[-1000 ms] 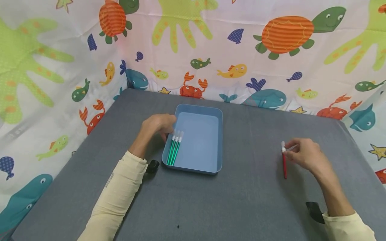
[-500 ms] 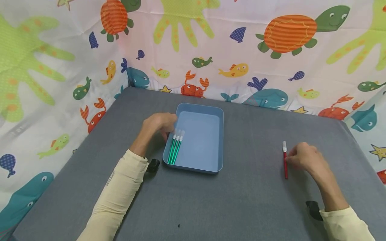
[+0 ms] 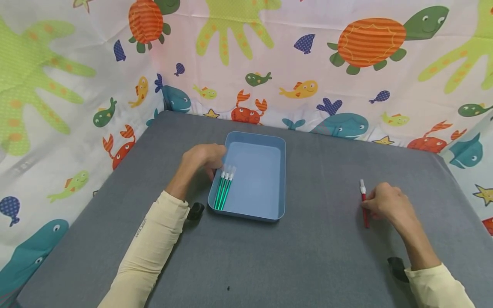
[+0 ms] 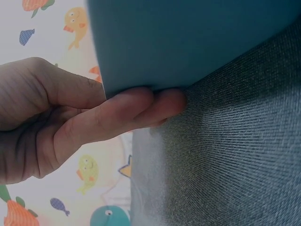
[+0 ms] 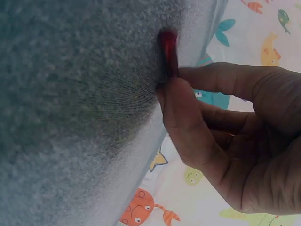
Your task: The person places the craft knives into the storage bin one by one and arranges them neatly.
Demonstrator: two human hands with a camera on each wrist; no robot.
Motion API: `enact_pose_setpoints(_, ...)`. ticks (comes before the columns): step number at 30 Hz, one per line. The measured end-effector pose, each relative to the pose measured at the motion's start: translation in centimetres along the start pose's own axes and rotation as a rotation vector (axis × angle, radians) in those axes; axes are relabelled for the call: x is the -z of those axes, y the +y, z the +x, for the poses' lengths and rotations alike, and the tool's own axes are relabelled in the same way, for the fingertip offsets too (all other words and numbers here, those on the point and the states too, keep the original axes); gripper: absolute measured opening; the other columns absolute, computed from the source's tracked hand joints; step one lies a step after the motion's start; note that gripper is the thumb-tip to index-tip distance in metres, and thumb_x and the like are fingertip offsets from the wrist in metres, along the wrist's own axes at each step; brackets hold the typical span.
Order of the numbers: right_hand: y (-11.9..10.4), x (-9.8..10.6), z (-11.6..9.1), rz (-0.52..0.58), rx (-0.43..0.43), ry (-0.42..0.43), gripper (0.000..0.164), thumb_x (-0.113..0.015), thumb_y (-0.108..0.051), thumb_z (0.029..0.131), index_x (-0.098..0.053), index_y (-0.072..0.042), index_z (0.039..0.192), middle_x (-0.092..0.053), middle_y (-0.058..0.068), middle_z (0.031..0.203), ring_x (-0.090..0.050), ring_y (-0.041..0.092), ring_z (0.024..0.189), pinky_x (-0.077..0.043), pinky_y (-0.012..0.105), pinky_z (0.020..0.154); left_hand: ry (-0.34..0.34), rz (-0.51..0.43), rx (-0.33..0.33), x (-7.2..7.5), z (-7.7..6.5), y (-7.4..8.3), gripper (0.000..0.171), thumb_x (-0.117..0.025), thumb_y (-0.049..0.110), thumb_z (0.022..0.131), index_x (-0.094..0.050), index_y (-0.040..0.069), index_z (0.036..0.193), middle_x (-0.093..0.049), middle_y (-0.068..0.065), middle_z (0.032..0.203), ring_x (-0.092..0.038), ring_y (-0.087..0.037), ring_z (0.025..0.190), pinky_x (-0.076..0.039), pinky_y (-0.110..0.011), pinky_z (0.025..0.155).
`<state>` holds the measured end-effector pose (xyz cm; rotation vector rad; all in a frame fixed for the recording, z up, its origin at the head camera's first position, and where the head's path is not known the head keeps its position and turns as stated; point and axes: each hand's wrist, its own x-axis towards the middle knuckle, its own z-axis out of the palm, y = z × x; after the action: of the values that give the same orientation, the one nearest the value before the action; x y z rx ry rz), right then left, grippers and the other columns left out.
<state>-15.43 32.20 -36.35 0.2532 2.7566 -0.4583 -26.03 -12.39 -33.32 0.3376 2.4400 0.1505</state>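
Note:
My left hand (image 3: pixel 206 157) pinches the left wall of a shallow blue tray (image 3: pixel 265 214). In the left wrist view, its fingers (image 4: pixel 122 106) press the outer wall (image 4: pixel 164 47) while the thumb goes over the rim. Several slim green pens (image 3: pixel 222 192) with white collars and clear caps lie side by side along the tray's left side. On the right, my right hand (image 3: pixel 390 203) pinches a slim red pen (image 3: pixel 363 190) by its barrel, its pale capped end pointing away. The right wrist view shows the red barrel end (image 5: pixel 169 49) beyond the thumb and fingers, close over the tabletop.
A grey cloth (image 3: pixel 308 252) covers the table. Behind it and along both sides hangs a white curtain (image 3: pixel 285 60) printed with sea animals. A tiny dark speck (image 3: pixel 228 288) lies near the front edge.
The right hand has slid from the capped end of the red pen down onto its barrel, with the pen staying nearly in place. The left hand and tray have held still.

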Motion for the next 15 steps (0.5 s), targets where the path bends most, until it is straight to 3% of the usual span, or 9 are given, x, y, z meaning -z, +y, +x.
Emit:
enact_pose_setpoints(9,0.06,-0.22,-0.17,-0.009,-0.062,0.026,0.019,-0.07,-0.013,0.093,-0.073,0.002,0.082,-0.063,0.005,0.064,-0.057,0.019,0.064,-0.04,0.035,0.056,0.0,-0.023,-0.005,-0.02,0.04,-0.13,0.04,-0.064,0.011,0.103,-0.054,0.0,0.14,-0.07,-0.013,0.116,-0.068,-0.018,0.095,-0.052,-0.043,0.107)
enact_pose_setpoints(15,0.13,-0.3,0.09,-0.013,-0.068,-0.009,0.019,-0.07,-0.015,0.093,-0.072,-0.001,0.08,-0.06,0.004,0.064,-0.055,0.019,0.064,-0.039,0.035,0.057,0.006,-0.033,0.004,-0.05,0.07,-0.15,0.04,-0.064,0.011,0.103,-0.053,0.001,0.141,-0.07,-0.012,0.114,-0.069,-0.017,0.091,-0.051,-0.043,0.105)
